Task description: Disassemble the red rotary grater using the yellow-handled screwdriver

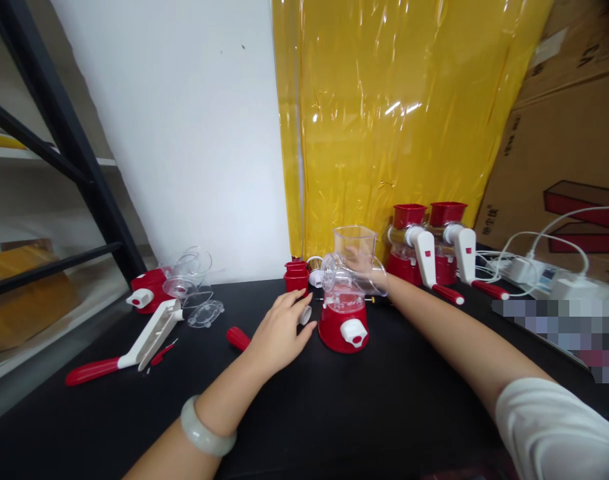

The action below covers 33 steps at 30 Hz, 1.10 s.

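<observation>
A red base [343,328] with a white knob stands upright near the middle of the black table, topped by a clear plastic body [355,267]. Behind that clear body is my right hand [361,261], seen through the plastic; what its fingers touch is unclear. My left hand [283,333] is just left of the base, fingers apart, over a small white part [305,315]. A red handle [238,338] shows beside my left wrist. Behind my left hand stands a red hopper part [297,276], next to a white and gold drum piece [315,272].
Two assembled red grinders [407,263] with white cranks stand at the back right, near white cables and power strips [534,273]. At left lie another red base [151,290], clear parts [189,283], an open crank [157,333] and a red screwdriver-like piece [163,353].
</observation>
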Available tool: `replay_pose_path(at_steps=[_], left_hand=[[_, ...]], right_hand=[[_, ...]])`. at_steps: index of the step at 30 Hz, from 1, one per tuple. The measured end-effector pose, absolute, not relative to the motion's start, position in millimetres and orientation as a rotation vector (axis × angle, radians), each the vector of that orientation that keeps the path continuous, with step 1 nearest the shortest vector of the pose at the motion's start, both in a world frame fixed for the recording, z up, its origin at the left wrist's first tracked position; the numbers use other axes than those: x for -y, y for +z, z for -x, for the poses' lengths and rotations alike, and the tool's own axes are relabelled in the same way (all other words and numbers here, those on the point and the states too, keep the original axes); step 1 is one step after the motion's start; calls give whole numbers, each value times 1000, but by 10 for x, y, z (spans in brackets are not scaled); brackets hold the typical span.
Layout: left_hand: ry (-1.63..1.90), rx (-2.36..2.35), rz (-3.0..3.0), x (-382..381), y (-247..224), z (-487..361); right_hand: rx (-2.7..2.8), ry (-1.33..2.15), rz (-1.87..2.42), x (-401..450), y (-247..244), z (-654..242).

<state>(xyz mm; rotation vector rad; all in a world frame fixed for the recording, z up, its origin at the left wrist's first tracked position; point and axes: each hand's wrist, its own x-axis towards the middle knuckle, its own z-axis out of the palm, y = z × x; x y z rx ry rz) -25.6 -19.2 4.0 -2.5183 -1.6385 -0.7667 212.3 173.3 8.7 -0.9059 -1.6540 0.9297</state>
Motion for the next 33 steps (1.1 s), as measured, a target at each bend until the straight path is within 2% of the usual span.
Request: replay_pose_path(at_steps=[7, 13, 16, 22, 33], left_hand=[[-776, 1543, 2621, 323, 4, -7], [-853, 1599, 2657, 295, -44, -66], [-909, 1602, 2668, 282, -52, -65], [-948, 1540, 2710, 260, -57, -43], [-902, 1462, 2727, 192, -100, -15]], right_hand=[[1423, 673, 780, -1561, 810, -2431], [1658, 652, 680, -865, 1254, -2384], [1873, 447, 697, -607, 1274, -2314], [1947, 43, 830, -547, 1177, -2191], [1950, 102, 818, -617, 1165, -2166]])
